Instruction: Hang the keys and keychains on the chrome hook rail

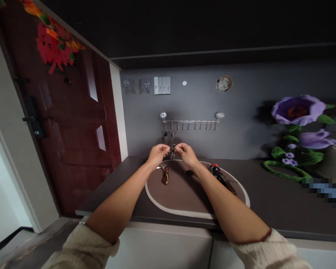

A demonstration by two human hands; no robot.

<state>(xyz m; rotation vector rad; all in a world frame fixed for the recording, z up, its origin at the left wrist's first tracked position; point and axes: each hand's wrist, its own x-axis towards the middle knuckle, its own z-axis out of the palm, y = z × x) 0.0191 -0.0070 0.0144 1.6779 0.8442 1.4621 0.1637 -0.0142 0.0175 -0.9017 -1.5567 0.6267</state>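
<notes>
Just below the hook rail, a metal key ring with small keys hangs between my hands. My right hand pinches the ring at its right side. My left hand is closed, thumb and fingertips pressed together close to the ring's left; what they hold, if anything, is too small to see. Two leftmost hooks carry keys: a dark-headed key and another key. Below my left hand, a brown patterned key fob lies on the oval mat.
A dark bunch of keys with a red piece lies on the mat, partly behind my right forearm. Purple artificial flowers stand on the counter at right. A dark shelf overhangs. To the left is a red-brown door.
</notes>
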